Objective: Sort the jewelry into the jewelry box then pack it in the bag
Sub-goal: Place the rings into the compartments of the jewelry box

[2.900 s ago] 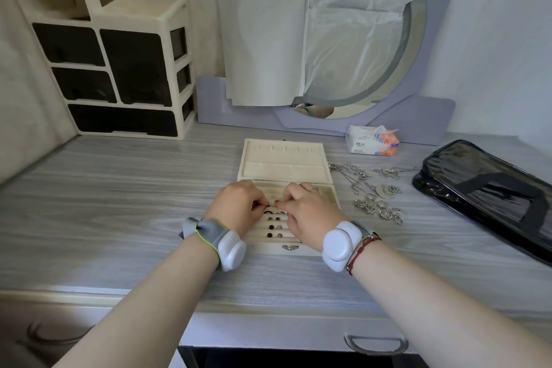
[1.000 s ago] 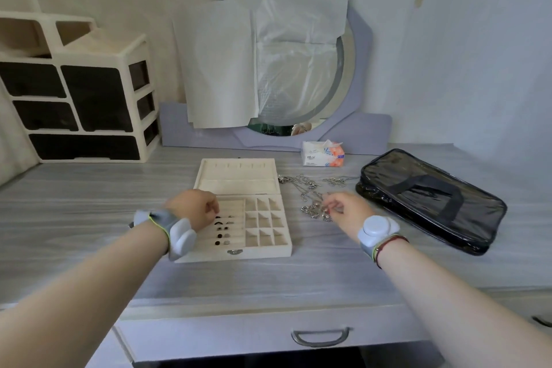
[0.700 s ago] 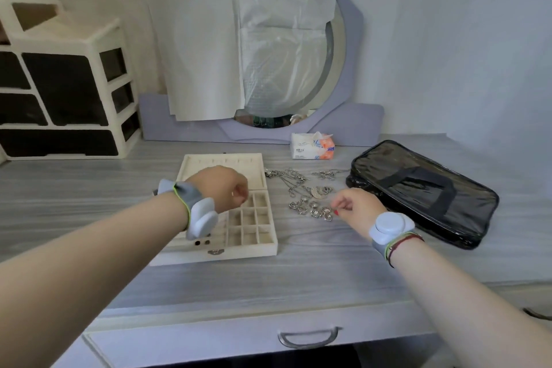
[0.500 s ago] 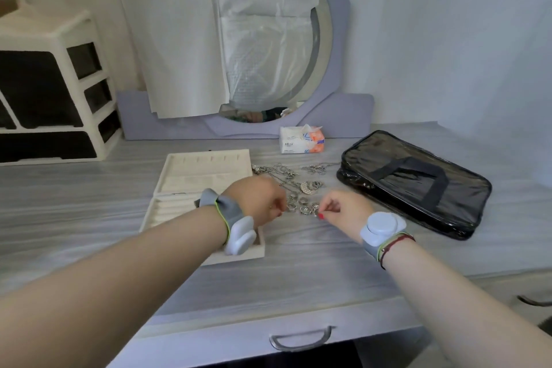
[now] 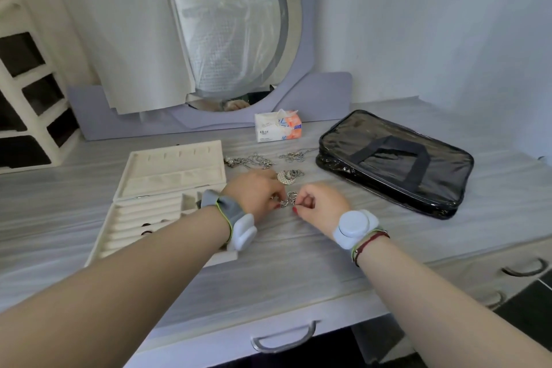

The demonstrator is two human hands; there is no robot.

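Open jewelry box (image 5: 167,185) on counter (image 5: 298,263), lid flat behind, a few dark rings in its roll slots. Just right of the box: left hand (image 5: 257,193), grip curled nearly closed, fingertips pinching loose rings (image 5: 288,200) on the counter. Right hand (image 5: 321,203) next over, grip also curled tight, pinching the same cluster. Right of box, further back: round pendant (image 5: 286,177), chains (image 5: 254,161). Far right of box: black bag (image 5: 394,161), flat.

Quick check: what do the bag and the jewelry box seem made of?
Bag: likely glossy, see-through black plastic, given its glare and wrinkles; the handle looks like matte fabric. Jewelry box: cream, matte, velvety-looking lining with no shine; what's underneath is hidden.
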